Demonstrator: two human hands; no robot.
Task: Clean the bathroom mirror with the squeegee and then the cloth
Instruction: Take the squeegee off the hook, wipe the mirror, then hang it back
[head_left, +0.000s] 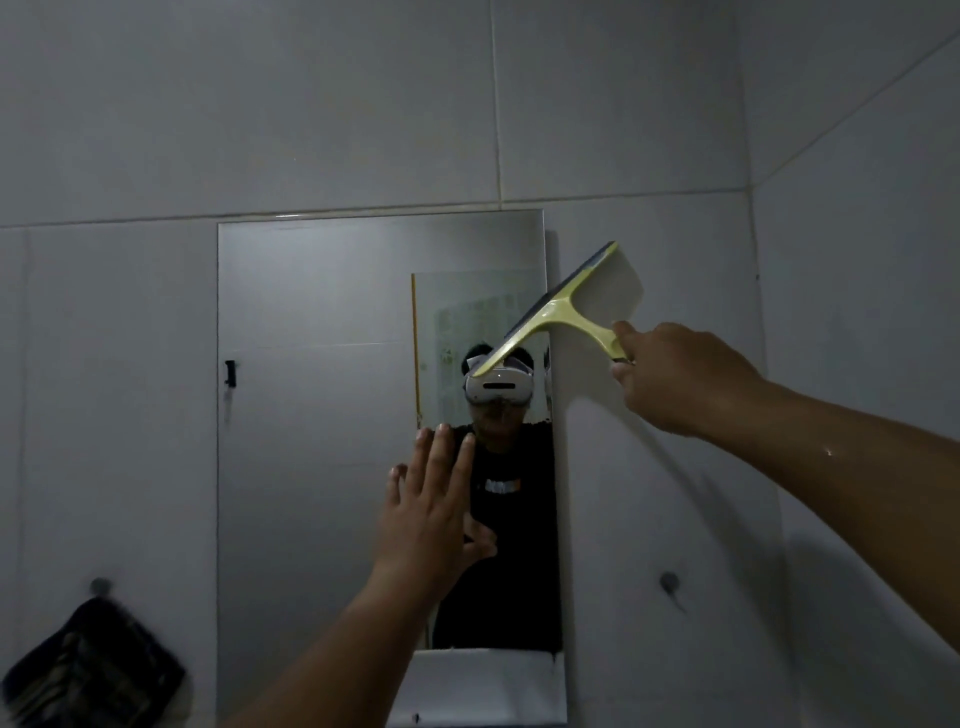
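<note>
A tall frameless mirror (311, 415) hangs on the grey tiled wall. My right hand (675, 379) grips the handle of a yellow-green squeegee (561, 306), whose blade slants across the mirror's upper right edge, half over the glass and half over the wall. My left hand (436, 499) is spread flat with fingers apart against the mirror's lower middle, holding nothing. A dark checked cloth (88, 670) hangs from a wall hook at the lower left, away from both hands. The mirror reflects a person in a dark shirt wearing a headset.
A small black clip (230, 373) sits at the mirror's left edge. A round wall hook (669, 581) is fixed to the right of the mirror. The wall corner runs up at the far right.
</note>
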